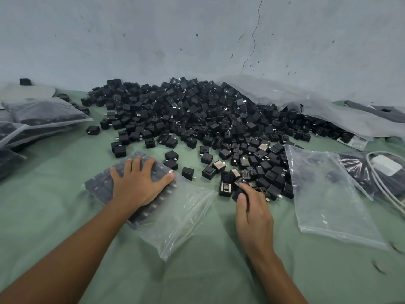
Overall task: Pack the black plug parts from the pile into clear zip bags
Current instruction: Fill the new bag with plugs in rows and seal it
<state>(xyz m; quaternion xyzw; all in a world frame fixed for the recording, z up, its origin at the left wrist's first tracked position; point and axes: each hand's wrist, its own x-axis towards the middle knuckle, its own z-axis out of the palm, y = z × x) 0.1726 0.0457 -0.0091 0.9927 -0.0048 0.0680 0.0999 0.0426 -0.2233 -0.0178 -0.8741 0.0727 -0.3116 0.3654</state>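
A large pile of black plug parts spreads across the green cloth against the wall. My left hand lies flat with spread fingers on a clear zip bag that holds rows of black parts; the bag's open end points toward me and to the right. My right hand reaches into the near edge of the pile, its thumb and fingers pinching black plug parts. An empty clear zip bag lies flat to the right of that hand.
Filled bags are stacked at the left. A big plastic sheet drapes over the pile's right side. A white charger with cable lies at the far right on more dark bags. Green cloth covers the near area.
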